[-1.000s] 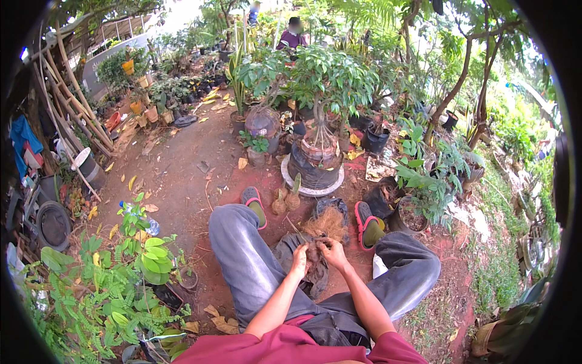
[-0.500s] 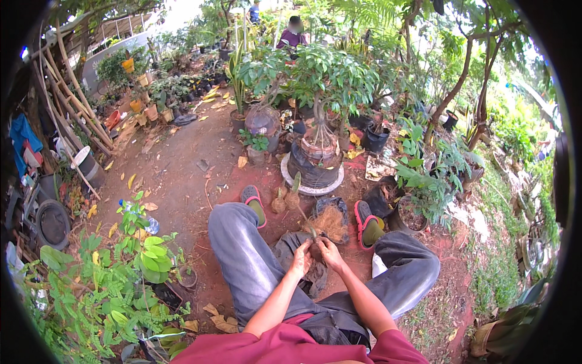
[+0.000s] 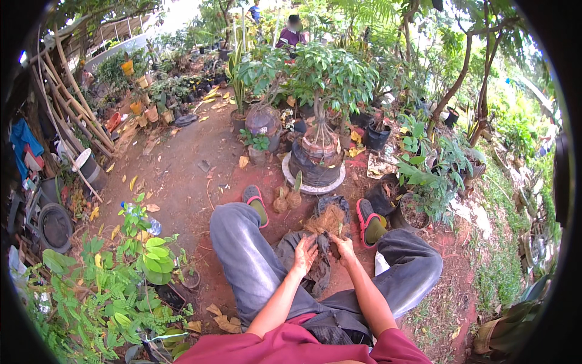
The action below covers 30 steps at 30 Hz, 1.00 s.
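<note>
My left hand [image 3: 304, 255] is open, fingers spread, above a dark crumpled plastic sheet [image 3: 316, 280] between my legs. My right hand [image 3: 344, 247] is a short way to the right, fingers curled inward. A small pale-green tip shows just above it; what this hand holds is mostly hidden. A dark lump [image 3: 324, 244] is between the two hands, too small to make out. Just beyond them, a heap of brown coconut fibre [image 3: 328, 219] lies in a black plastic bag [image 3: 333, 203]. Two round, brown, fibre-wrapped plant balls [image 3: 293, 199] stand to its left, one with a green shoot.
My clogs [image 3: 367, 219] flank the fibre. A large potted tree [image 3: 315, 164] stands ahead on a round pale base. Leafy plants [image 3: 109, 285] crowd the left, black pots [image 3: 411, 212] the right. Bamboo poles [image 3: 73, 97] lean at far left. Two people [image 3: 291, 36] are in the background.
My hands have drawn apart; before, they were together on a brown ball with a long stem. That stem no longer shows upright between them. The left hand's fingers have spread.
</note>
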Each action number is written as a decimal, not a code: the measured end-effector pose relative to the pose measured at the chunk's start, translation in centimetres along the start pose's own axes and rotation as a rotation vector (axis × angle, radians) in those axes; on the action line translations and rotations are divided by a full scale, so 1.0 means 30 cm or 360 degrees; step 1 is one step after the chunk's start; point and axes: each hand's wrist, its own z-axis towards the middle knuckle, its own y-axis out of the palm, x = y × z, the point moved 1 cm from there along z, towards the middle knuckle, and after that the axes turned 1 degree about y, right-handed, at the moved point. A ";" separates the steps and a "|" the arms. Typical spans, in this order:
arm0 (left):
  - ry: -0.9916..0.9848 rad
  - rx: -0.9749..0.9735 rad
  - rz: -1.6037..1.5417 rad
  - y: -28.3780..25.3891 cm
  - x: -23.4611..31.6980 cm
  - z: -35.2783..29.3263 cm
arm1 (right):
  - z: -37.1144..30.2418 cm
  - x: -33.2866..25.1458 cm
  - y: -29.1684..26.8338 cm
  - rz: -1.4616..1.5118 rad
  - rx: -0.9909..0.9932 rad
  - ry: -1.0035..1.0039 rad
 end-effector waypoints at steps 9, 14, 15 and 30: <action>-0.0151 -0.0046 0.0115 0.012 0.003 -0.013 | 0.036 0.012 -0.025 -0.0140 0.0083 -0.0121; -0.0325 -0.0030 0.0241 0.022 0.000 -0.025 | 0.077 0.064 -0.029 -0.0518 0.0096 -0.0198; -0.0306 -0.0031 0.0263 0.027 0.005 -0.030 | 0.081 0.067 -0.026 -0.0539 -0.0035 -0.0293; -0.0486 0.0027 -0.0313 -0.048 -0.016 0.023 | -0.036 -0.047 0.018 -0.0313 -0.0609 -0.0097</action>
